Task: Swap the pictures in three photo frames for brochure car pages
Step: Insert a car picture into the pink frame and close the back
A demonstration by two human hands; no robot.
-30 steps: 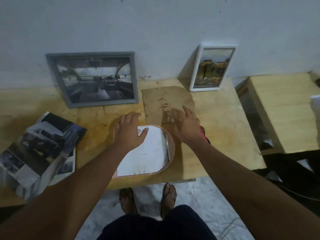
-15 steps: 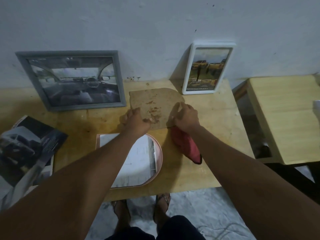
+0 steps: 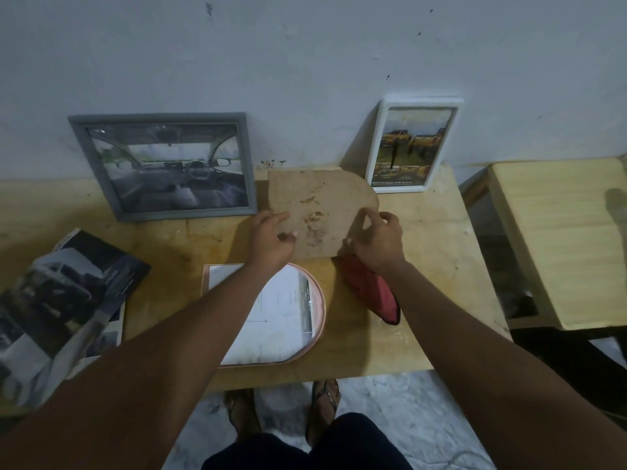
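Fingers point(image 3: 275, 219) of the left hand point(image 3: 268, 240) lie on the left edge of the brown backing board point(image 3: 315, 205), and the thumb closes on it from the near side; we read this as a pinch. The fingers of the right hand point(image 3: 378, 247) are bent round the board's lower right edge and clamp it in the same way. The board, straight on its left and rounded on its right, spans the space between the two sets of fingers and extends past them toward the wall point(image 3: 305, 62). We cannot tell whether it rests on the wooden table point(image 3: 431, 252) or is raised.

Just nearer than the right fingers lies a red cloth point(image 3: 371, 293), its far end hidden under the board and the hand. Nearer than the left fingers, partly beneath the left forearm, we see the pink arched frame point(image 3: 321, 313) lying flat with a white sheet point(image 3: 288, 313) inside it.

Beyond and left of the left fingers, a grey frame point(image 3: 163, 167) leans on the wall and shows a car interior. Beyond the right fingers, a white frame point(image 3: 414, 144) stands against the wall and shows yellow vehicles. Far left of the left fingers lies an open brochure point(image 3: 71, 293). Well right of the right fingers stands a second wooden surface point(image 3: 563, 245). Nearest us, below the table edge, two feet point(image 3: 325, 396) in sandals stand on a pale floor point(image 3: 407, 412).
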